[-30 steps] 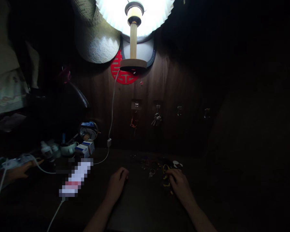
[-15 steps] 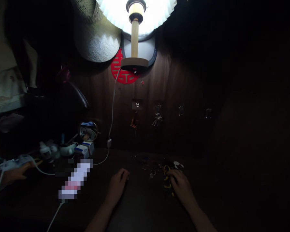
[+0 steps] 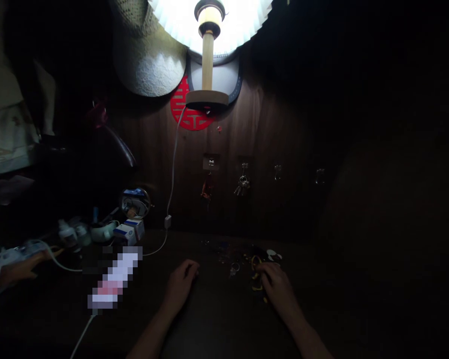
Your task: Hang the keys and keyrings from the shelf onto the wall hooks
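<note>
My left hand [image 3: 181, 279] rests on the dark table, its fingers curled in and no object showing in them. To the right, my right hand [image 3: 277, 281] has its fingers closed at a yellow-and-dark looped item [image 3: 257, 287], too dim to name for certain. Just left of that item lies a small ring with keys or charms [image 3: 234, 269]. A white rounded piece [image 3: 274, 255] sits beyond my right fingers. Small dark and shiny bits [image 3: 226, 253] are scattered behind the ring, hard to make out.
A lit lamp [image 3: 207, 65] hangs on the wall above, its white cord [image 3: 174, 164] running down to the table. Keys [image 3: 242, 185] hang from a hook. At left are a blurred-out bright phone-like object [image 3: 115, 276], boxes [image 3: 129, 232], a round mirror [image 3: 134, 203] and bottles [image 3: 68, 234].
The whole view has shifted very slightly to the left. Both hands keep their places on the table, and my right fingers stay at the yellow-and-dark item.
</note>
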A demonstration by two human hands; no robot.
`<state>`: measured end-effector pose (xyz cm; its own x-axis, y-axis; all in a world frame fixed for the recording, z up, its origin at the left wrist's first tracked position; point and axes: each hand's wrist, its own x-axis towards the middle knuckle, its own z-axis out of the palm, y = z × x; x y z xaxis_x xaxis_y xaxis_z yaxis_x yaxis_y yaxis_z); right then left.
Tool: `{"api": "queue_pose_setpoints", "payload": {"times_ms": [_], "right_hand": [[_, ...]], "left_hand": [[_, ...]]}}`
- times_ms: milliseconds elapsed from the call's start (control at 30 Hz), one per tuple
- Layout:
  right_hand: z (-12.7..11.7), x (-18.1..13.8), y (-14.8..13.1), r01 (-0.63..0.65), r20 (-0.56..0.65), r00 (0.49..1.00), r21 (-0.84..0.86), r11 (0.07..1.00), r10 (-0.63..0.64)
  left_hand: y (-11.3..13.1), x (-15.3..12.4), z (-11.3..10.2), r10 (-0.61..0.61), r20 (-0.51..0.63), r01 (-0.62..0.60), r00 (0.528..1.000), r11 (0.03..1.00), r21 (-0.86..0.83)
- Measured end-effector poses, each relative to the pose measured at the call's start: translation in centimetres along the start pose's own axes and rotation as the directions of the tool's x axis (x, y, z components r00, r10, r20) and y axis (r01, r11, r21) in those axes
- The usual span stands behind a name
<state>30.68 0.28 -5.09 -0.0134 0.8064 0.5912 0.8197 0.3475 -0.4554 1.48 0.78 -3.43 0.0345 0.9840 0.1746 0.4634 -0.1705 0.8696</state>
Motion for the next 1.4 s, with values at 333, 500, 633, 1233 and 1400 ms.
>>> {"api": "queue_pose_setpoints", "payload": {"times_ms": [333,500,633,1233,1400], "right_hand": [[0.0,0.0,-0.1,0.022,0.002,1.0,0.002,1.0,-0.022],[0.1,0.1,-0.2,0.011,0.002,1.0,-0.002,1.0,-0.011],[0.1,0.1,-0.1,-0.034,-0.007,0.999,-0.022,0.999,0.034],[-0.3,0.3,0.8,-0.22,-0.269,0.938,0.021,0.975,0.217],[-0.6,0.2,0.3,-0.232,-0.219,0.948,0.021,0.973,0.231]], "left_hand": [[0.2,1.2,-0.9,-0.029,0.132,0.027,0.991,1.0,0.014],[-1.0,2.5,-1.7,-0.02,0.132,0.019,0.991,1.0,0.011],[-1.6,3.6,-2.2,0.002,0.076,-0.009,0.997,0.997,0.08],[0.2,6.1,0.7,0.249,0.248,-0.34,0.936,0.821,0.459],[-0.9,4.2,-1.2,0.275,0.206,-0.343,0.939,0.795,0.5]]}}
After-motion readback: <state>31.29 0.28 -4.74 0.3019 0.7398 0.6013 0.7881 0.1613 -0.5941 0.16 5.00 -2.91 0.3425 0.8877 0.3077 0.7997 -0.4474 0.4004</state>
